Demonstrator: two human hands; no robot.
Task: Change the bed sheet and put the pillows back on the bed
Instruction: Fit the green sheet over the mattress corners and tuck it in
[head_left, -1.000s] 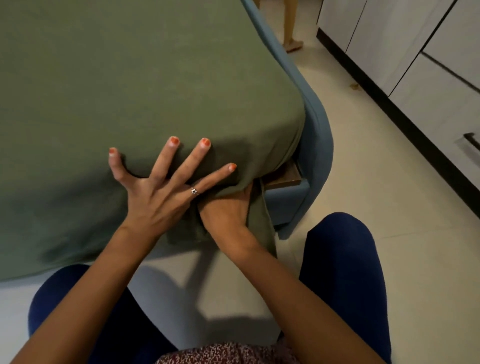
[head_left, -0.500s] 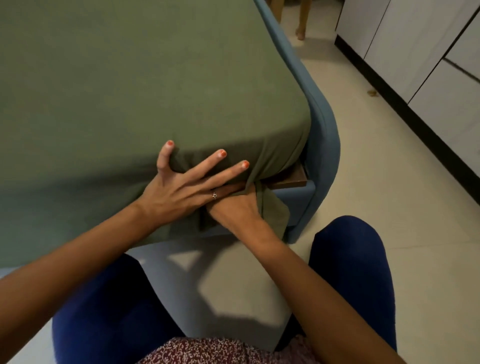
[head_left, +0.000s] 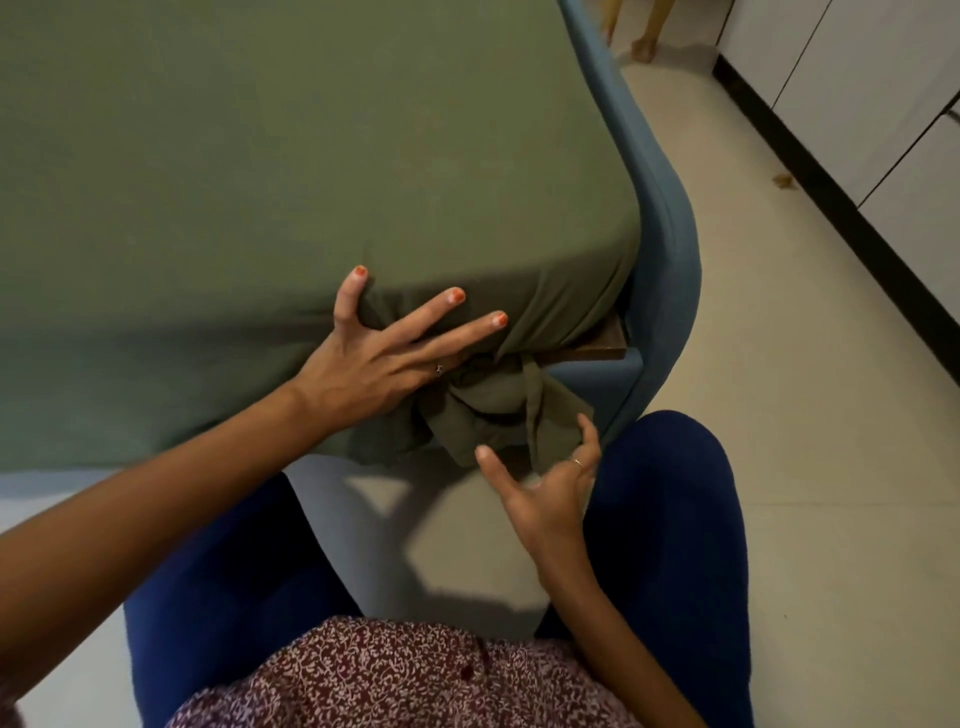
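Note:
An olive green bed sheet (head_left: 291, 171) covers the mattress up to its near right corner. My left hand (head_left: 384, 353) presses flat against the sheet on the mattress side, fingers spread. Below the corner a loose bunch of sheet (head_left: 498, 410) hangs out over the blue bed frame (head_left: 670, 291). My right hand (head_left: 545, 488) hovers just under that bunch, palm up, fingers loosely curled, holding nothing. No pillows are in view.
A brown wooden slat (head_left: 597, 353) shows between mattress and frame at the corner. Pale tiled floor (head_left: 779, 415) runs on the right beside white cabinet doors (head_left: 872, 83) with a black plinth. Someone's bare foot (head_left: 644, 49) stands at the top. My knees in blue trousers (head_left: 675, 519) are close to the frame.
My right hand has come out from under the mattress corner and now hovers free below it. The tucked sheet end hangs loose. My left hand has stayed on the sheet.

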